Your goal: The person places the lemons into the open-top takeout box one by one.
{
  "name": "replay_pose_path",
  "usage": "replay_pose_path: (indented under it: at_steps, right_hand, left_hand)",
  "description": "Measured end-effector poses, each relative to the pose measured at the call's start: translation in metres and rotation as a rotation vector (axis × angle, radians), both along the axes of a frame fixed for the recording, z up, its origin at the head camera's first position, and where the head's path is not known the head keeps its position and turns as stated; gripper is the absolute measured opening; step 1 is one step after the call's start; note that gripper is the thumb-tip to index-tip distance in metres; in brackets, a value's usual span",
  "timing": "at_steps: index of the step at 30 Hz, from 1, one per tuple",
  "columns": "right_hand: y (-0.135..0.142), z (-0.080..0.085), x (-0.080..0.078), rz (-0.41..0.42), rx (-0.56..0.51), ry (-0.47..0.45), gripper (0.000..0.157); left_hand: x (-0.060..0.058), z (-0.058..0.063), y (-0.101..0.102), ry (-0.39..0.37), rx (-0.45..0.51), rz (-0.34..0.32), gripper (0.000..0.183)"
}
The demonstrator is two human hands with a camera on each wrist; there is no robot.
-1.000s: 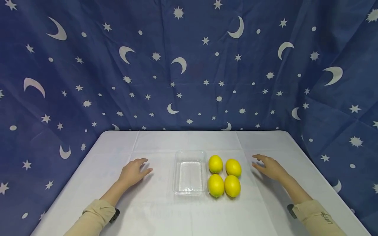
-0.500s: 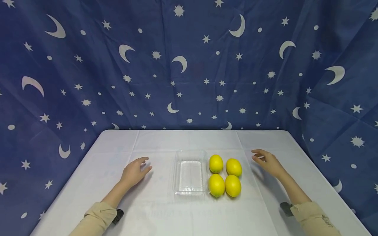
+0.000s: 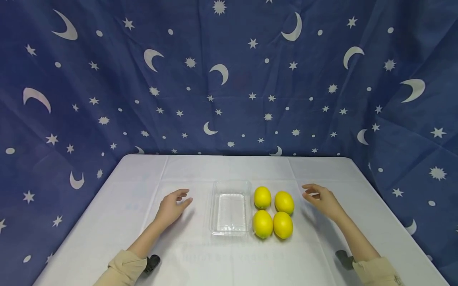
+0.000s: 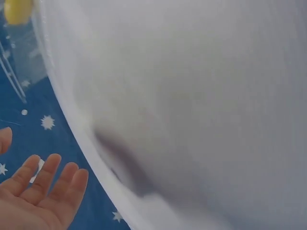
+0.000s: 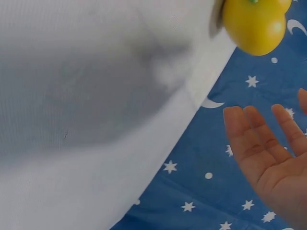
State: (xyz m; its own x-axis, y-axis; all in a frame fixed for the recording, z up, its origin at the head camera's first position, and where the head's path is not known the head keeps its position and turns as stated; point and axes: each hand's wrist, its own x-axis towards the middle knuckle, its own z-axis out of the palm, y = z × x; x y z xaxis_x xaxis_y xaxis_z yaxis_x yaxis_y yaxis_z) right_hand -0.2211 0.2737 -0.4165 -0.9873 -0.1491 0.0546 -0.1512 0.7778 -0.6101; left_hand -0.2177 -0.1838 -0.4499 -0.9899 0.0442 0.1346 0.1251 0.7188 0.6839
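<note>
A clear plastic tray lies on the table, and several yellow lemons stand in a cluster along its right side. The front-left lemon is right by the tray's edge; the back-right lemon is the one nearest my right hand. To the left of the tray my left hand hovers over the cloth with relaxed fingers and holds nothing. My right hand is apart from the lemons, on their right, its fingers loosely bent and nothing in them. In the right wrist view a lemon shows beyond the fingertips.
A white cloth covers the table. Behind it and along both sides hangs a dark blue curtain with moons and stars. Dark wrist devices show below each hand, the left one near the sleeve cuff.
My left hand has shifted a little to the right, toward the tray. The right hand has edged slightly left. Tray and lemons stay in place; the head view tilts slightly.
</note>
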Motion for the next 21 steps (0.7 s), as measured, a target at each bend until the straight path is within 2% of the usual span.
replay_pose_path:
  at_steps: [8,15,21]
  right_hand:
    - [-0.013,0.004,0.016,0.014,-0.031,-0.007,0.039]
    - [-0.026,0.003,0.026,0.021,-0.014,-0.015,0.038]
    - [-0.034,0.003,0.033,0.020,-0.014,-0.030,0.036]
  left_hand:
    - [0.010,0.000,0.016,-0.080,0.238,-0.042,0.042]
    - [0.020,-0.001,0.033,-0.219,0.395,-0.020,0.044]
    - [0.031,-0.002,0.045,-0.315,0.509,-0.033,0.044]
